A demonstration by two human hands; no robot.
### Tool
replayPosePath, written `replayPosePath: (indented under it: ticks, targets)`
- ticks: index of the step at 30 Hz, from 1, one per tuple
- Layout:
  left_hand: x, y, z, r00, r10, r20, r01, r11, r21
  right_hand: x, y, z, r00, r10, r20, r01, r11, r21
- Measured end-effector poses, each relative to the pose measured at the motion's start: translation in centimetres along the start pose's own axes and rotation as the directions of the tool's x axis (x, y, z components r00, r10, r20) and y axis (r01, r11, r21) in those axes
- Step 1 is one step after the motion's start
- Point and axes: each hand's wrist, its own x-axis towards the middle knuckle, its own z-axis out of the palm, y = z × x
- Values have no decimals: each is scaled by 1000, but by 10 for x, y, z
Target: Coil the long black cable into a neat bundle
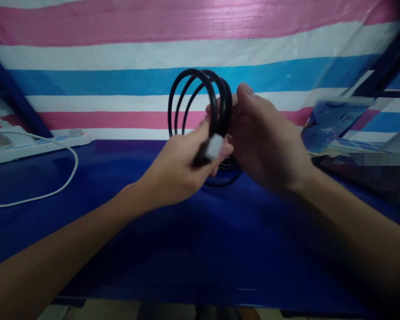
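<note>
Head view: dark blue desk (200,249) against a wall hung with a pink, white and blue striped sheet (120,58). A white power strip (36,144) with a white cord (53,186) lies at far left; a blue packet (333,120) stands at right. Right edge blurred; items there unreadable.

Black cable coil (200,102) held upright above the desk, between both hands. Left hand (176,171): fingers closed on the cable's grey plug end (210,150). Right hand (266,142): fingers curled around the coil's right side, thumb on top.
</note>
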Motion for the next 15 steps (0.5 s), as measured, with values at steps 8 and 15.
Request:
replayPosePath:
  ticks: [8,15]
  targets:
    - [13,13,-10,977,-214,-19,124,632,-765,-6,27,-9,895,-218,388,433,630,-645]
    - [22,14,-35,852,-502,-150,198,573,-795,3,2,-36,833,-549,74,59,-45,-997]
